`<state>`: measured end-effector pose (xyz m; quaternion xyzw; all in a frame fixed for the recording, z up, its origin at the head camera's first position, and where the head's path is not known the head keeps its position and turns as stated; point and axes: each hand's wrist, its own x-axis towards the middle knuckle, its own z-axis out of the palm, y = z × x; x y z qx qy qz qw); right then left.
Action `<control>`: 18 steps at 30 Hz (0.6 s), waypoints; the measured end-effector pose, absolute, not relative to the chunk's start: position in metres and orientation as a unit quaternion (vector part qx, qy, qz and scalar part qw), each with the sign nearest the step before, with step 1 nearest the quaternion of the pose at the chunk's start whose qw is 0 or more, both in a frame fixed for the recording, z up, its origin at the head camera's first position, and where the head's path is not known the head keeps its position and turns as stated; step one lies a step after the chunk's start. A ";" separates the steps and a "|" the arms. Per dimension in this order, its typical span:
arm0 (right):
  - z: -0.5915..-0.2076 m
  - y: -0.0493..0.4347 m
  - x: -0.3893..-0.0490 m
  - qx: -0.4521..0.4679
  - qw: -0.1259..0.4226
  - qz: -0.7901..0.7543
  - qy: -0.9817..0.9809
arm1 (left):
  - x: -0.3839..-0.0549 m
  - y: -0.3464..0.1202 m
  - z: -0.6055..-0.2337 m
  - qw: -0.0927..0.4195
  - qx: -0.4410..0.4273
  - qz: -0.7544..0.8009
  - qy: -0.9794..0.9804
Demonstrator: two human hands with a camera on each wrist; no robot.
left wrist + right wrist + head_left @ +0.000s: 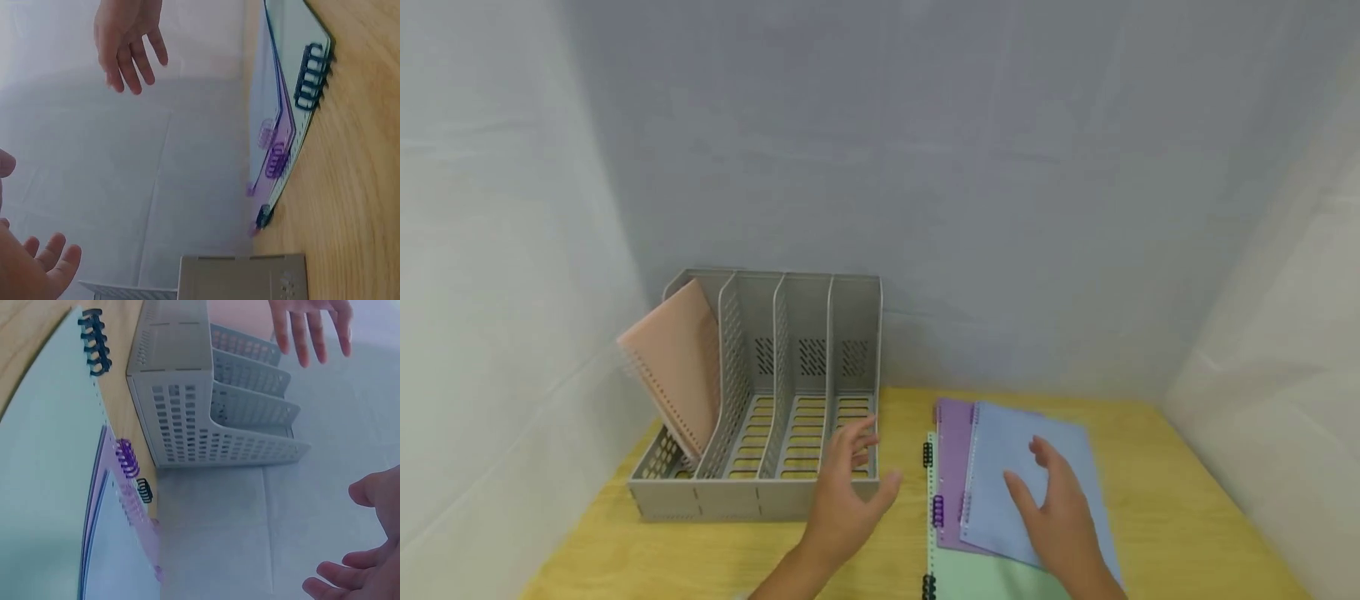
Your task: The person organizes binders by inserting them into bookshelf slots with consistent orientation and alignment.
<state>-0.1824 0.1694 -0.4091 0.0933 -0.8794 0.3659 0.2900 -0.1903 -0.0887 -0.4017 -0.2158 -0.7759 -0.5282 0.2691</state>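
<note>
My left hand [844, 492] is held up in front of the right end of a grey file organizer [670, 502], fingers relaxed and holding nothing. Over a blue ring-bound notebook [1003, 437], my right hand [1062, 517] hovers with thumb and fingers apart, also empty. The blue notebook lies on a purple notebook [953, 442], which partly covers a pale green notebook [985, 579] with dark rings. A pink notebook [673, 358] leans in the organizer's leftmost compartment. In the right wrist view, both the left hand [312, 322] and the right hand [369, 562] appear well above the notebooks.
The organizer's tall dividers [778, 358] separate several slots, and its perforated side [187, 422] faces the notebooks. A yellow wood-grain table [1180, 508] bears everything. Pale sheets [970, 208] hang behind and on both sides.
</note>
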 end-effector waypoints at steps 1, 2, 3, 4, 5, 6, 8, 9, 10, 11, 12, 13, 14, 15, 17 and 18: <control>-0.410 0.172 -0.184 0.091 0.291 0.371 -0.877 | -0.189 -0.087 -0.403 0.255 -0.214 -0.530 -0.780; -0.411 0.174 -0.185 0.088 0.290 0.377 -0.875 | -0.189 -0.084 -0.403 0.241 -0.214 -0.532 -0.783; -0.411 0.177 -0.187 0.087 0.288 0.384 -0.873 | -0.189 -0.082 -0.404 0.227 -0.213 -0.534 -0.786; -0.411 0.179 -0.189 0.085 0.284 0.390 -0.872 | -0.188 -0.080 -0.404 0.212 -0.211 -0.540 -0.787; -0.411 0.182 -0.191 0.082 0.278 0.396 -0.871 | -0.189 -0.077 -0.404 0.198 -0.211 -0.547 -0.786; -0.412 0.185 -0.194 0.077 0.269 0.400 -0.873 | -0.189 -0.075 -0.405 0.183 -0.210 -0.553 -0.785; -0.413 0.191 -0.198 0.067 0.245 0.404 -0.879 | -0.191 -0.070 -0.406 0.153 -0.208 -0.569 -0.781; -0.414 0.193 -0.200 0.062 0.232 0.408 -0.881 | -0.192 -0.068 -0.407 0.134 -0.206 -0.578 -0.779; -0.416 0.195 -0.202 0.057 0.218 0.410 -0.884 | -0.194 -0.066 -0.407 0.113 -0.204 -0.588 -0.775; -0.417 0.196 -0.203 0.053 0.203 0.412 -0.887 | -0.195 -0.065 -0.407 0.090 -0.201 -0.602 -0.768; -0.417 0.196 -0.205 0.049 0.189 0.412 -0.890 | -0.197 -0.063 -0.407 0.065 -0.197 -0.615 -0.761; -0.418 0.197 -0.206 0.047 0.176 0.412 -0.893 | -0.200 -0.060 -0.407 0.043 -0.194 -0.629 -0.751; -0.418 0.198 -0.207 0.046 0.166 0.412 -0.895 | -0.202 -0.058 -0.408 0.020 -0.187 -0.643 -0.743; -0.419 0.198 -0.208 0.043 0.156 0.409 -0.898 | -0.204 -0.055 -0.409 -0.001 -0.181 -0.655 -0.734; -0.420 0.201 -0.211 0.037 0.137 0.397 -0.907 | -0.208 -0.049 -0.412 -0.038 -0.166 -0.673 -0.720; -0.422 0.203 -0.213 0.034 0.127 0.389 -0.912 | -0.210 -0.046 -0.414 -0.051 -0.163 -0.676 -0.717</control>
